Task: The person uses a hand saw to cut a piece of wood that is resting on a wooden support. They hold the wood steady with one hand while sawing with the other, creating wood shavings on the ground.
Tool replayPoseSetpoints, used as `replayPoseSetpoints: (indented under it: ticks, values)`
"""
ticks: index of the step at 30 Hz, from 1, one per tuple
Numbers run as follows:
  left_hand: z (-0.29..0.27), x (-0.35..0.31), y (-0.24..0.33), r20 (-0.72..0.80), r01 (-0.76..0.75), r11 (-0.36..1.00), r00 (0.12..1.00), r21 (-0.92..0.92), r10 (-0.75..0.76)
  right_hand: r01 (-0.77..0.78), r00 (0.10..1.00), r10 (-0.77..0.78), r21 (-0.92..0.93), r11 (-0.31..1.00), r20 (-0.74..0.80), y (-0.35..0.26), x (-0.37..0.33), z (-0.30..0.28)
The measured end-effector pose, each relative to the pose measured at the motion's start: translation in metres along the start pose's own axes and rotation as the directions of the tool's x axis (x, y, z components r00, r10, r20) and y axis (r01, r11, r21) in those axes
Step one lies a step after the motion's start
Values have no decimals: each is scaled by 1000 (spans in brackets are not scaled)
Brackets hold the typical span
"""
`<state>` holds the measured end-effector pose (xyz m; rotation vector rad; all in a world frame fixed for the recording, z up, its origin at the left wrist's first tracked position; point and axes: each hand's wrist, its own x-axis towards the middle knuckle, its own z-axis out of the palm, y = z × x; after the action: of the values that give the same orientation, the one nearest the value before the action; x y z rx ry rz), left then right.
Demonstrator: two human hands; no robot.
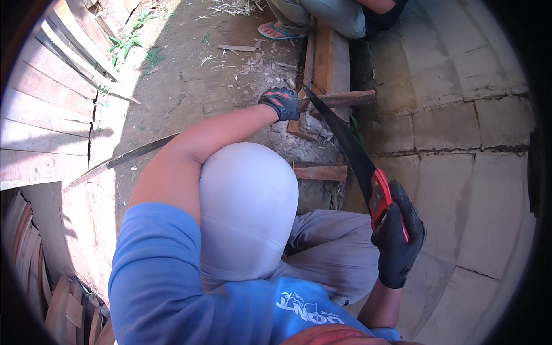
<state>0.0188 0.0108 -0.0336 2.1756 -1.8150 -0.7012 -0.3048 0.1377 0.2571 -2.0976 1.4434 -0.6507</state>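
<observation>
My right hand (pixel 399 238), in a black glove, is closed around the red handle of a curved pruning saw (pixel 351 146). The dark blade points away and to the left, its tip end crossing over a narrow wooden stick (pixel 355 98). Whether the teeth touch the wood I cannot tell. At the stick's left end my left hand (pixel 280 104), gloved in black with red marks, is closed on it; the fingertips are hidden. The stick lies crosswise over long wooden planks (pixel 332 63).
Another person's sandaled foot (pixel 282 30) and bent leg are beyond the planks. A shorter wood piece (pixel 320 172) lies nearer my knee. Concrete slabs (pixel 443 190) fill the right side. Wood chips litter the dirt; boards (pixel 52 109) stand at left, beside a long thin strip (pixel 123 158).
</observation>
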Motion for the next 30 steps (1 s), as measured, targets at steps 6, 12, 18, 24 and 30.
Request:
replayPoseSetpoints:
  ticks: [6,12,18,24,30]
  values:
    - [-4,-2,5,-42,-20,1000,999,9,21,-236,971,230,131,963,60,-24,-5,4]
    - [4,0,-5,-80,-57,998,995,9,58,-216,976,216,114,970,7,-6,10,6]
    - [7,3,-10,-34,-60,998,998,37,61,-195,981,193,151,969,33,-2,11,4]
    - [12,7,-9,-47,-68,997,996,49,70,-115,993,114,116,987,16,1,16,0]
    - [9,5,-7,-31,-52,997,998,50,53,-78,997,75,109,991,26,8,15,0]
